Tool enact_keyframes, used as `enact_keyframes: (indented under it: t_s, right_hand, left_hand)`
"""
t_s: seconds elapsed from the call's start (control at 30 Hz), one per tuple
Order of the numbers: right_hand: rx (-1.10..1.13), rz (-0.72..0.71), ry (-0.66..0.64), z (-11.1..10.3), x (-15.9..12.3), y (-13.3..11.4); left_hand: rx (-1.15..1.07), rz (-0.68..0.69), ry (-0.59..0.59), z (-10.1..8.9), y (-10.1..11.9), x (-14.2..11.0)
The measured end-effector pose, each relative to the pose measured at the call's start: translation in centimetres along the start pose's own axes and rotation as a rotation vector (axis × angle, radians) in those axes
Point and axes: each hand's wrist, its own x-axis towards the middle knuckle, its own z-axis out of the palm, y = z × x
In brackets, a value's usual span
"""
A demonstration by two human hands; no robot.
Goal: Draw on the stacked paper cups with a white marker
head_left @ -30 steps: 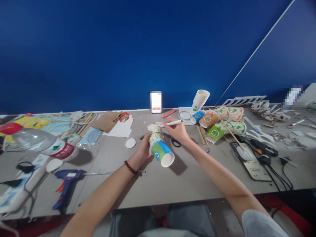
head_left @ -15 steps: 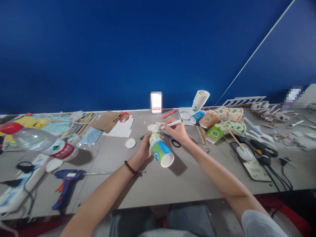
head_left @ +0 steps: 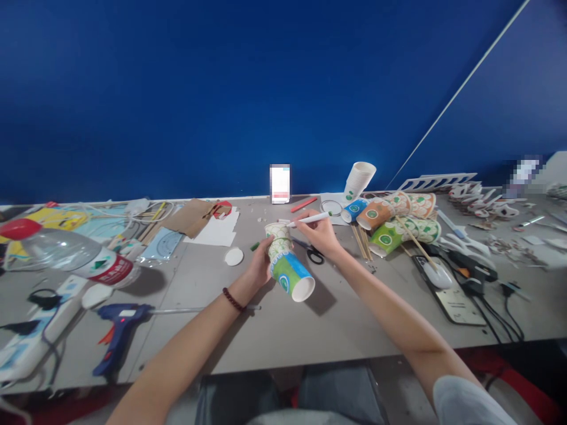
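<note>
In my left hand point(head_left: 260, 264) I grip joined paper cups point(head_left: 290, 270), decorated in green and blue with a leafy white part at the far end. They lie tilted, the open mouth of the near cup facing down and toward me. My right hand point(head_left: 322, 233) is closed round a white marker point(head_left: 312, 218) with a green end. Its tip is at the leafy cup's far side; whether it touches cannot be made out. Black-handled scissors point(head_left: 315, 255) lie partly hidden behind the cups. Left of my left hand are a green marker cap point(head_left: 255, 245) and a white disc point(head_left: 234, 256).
A lit phone point(head_left: 280, 184) leans on the blue wall. More decorated cups point(head_left: 385, 236) and a cup stack point(head_left: 359, 178) are to the right, near a second glue gun point(head_left: 473, 265). Leftward lie a bottle point(head_left: 80, 254), a blue glue gun point(head_left: 121, 330) and a power strip point(head_left: 44, 324).
The near end of the held cups has turned slightly to the right. My right hand and the marker have shifted very little.
</note>
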Motion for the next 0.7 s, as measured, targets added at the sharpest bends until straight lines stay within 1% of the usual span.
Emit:
enact_keyframes:
  t_s: [0.17, 0.27, 0.4, 0.53, 0.7]
  right_hand:
    - [-0.028, -0.038, -0.052, 0.05, -0.35, -0.78]
    - [-0.041, -0.027, -0.074, 0.1, -0.53, -1.02]
    - [-0.07, -0.032, -0.082, 0.19, -0.54, -0.68]
    - [-0.083, -0.032, -0.09, 0.25, -0.49, -0.29]
    - [-0.089, -0.034, -0.084, 0.28, -0.57, -0.41]
  left_hand:
    - [0.014, 0.019, -0.006, -0.19, -0.21, 0.17]
    - [0.014, 0.037, 0.01, -0.3, -0.33, 0.3]
    - [0.014, 0.064, 0.031, -0.38, -0.46, 0.45]
    - [0.025, 0.059, 0.022, -0.45, -0.52, 0.54]
    - [0.032, 0.058, 0.015, -0.56, -0.57, 0.58]
